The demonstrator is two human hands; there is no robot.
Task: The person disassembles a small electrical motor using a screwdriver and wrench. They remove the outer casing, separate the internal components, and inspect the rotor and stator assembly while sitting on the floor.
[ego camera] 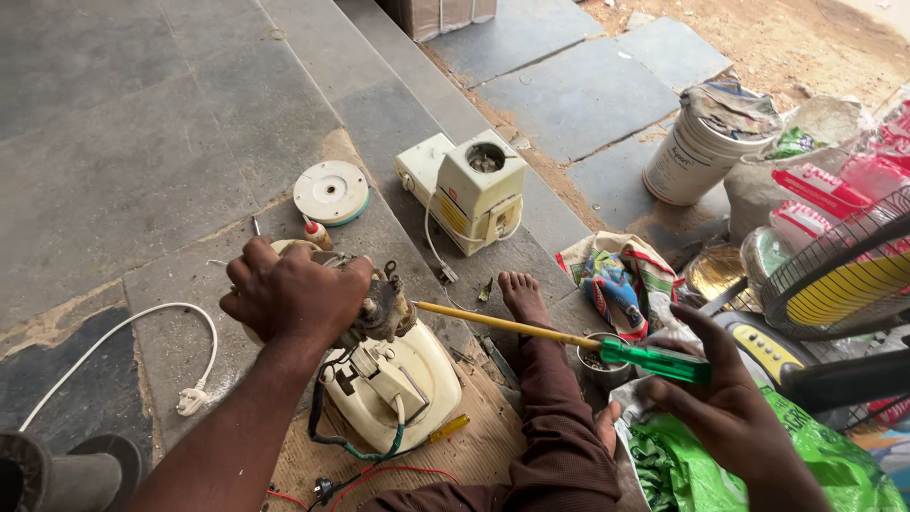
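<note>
Item, frame centre: our left hand (289,296) clamped over the motor (379,311) atop the cream appliance base (408,384); our right hand (725,398), lower right, pinches a green-handled screwdriver (569,339), shaft pointing left toward the motor.

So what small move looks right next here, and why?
Probably swing the screwdriver tip onto the motor. The right hand holds it by its green handle, tip beside the motor, while the left hand grips the opened cream appliance.
</note>
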